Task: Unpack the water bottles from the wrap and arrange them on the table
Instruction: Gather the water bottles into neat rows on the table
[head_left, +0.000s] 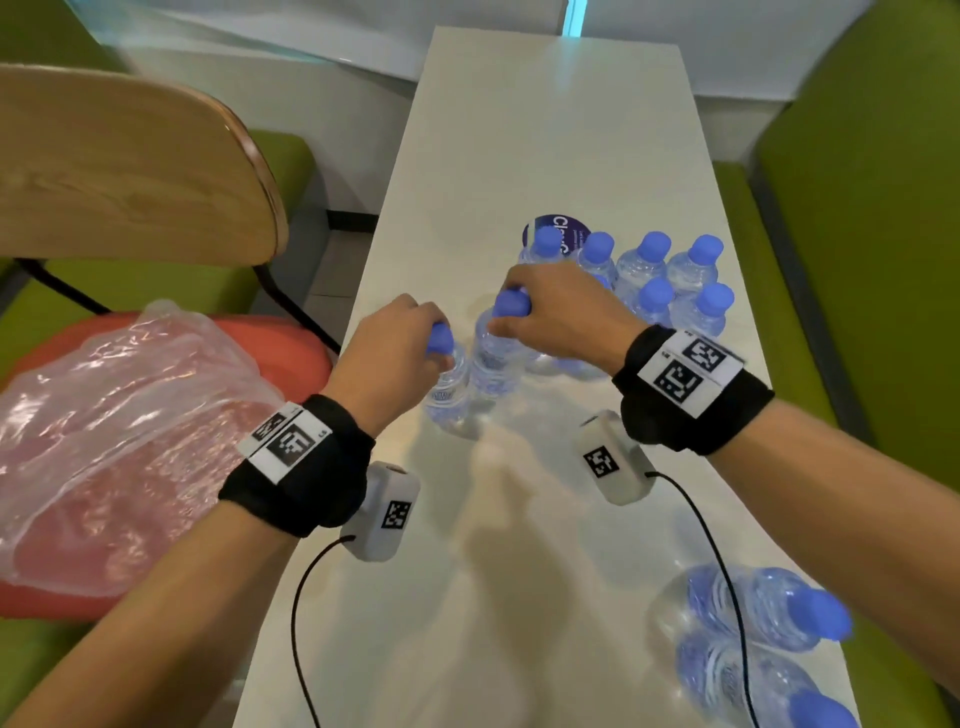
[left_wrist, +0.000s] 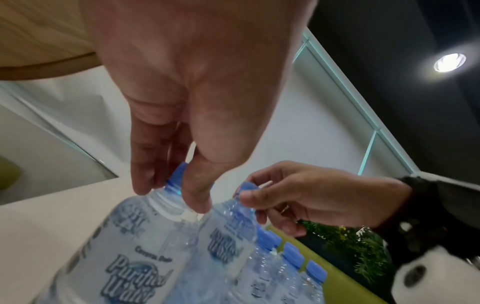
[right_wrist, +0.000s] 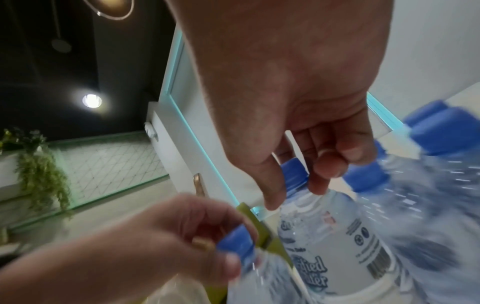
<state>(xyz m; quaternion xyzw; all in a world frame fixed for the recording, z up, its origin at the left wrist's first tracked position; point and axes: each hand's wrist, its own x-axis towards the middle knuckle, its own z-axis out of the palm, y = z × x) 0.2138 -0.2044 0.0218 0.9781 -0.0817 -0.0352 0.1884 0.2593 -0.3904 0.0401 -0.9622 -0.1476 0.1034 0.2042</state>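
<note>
Two water bottles lying on their sides (head_left: 763, 639) fill the lower right of the head view, on the white table (head_left: 545, 130), with a black cable crossing over them. Higher in the frame, near the middle, the left hand (head_left: 395, 348) has its fingers curled down round the blue cap of the left-hand bottle (head_left: 449, 387), and the right hand (head_left: 561, 317) grips the cap of the right-hand bottle (head_left: 493, 358) in the same way; the two bottles stand just beside each other. To the right of them and above, a cluster of upright bottles (head_left: 670, 275) stands in close rows, partly behind the right hand, with a round purple sticker (head_left: 558, 228) on the table at its upper left edge. Crumpled clear plastic wrap (head_left: 114, 431) lies at the left of the frame, off the table, on a red seat (head_left: 291, 338) before a wooden chair back (head_left: 130, 161). From below, the left wrist view adds what the head view hides: the thumb and fingertips (left_wrist: 197, 197) pinching the cap from both sides, and "Purified Water" printed on the label. Only the right wrist view shows a barcode on the label of the bottle in the right hand (right_wrist: 335, 248); the neighbouring bottles at its right edge are blurred.
</note>
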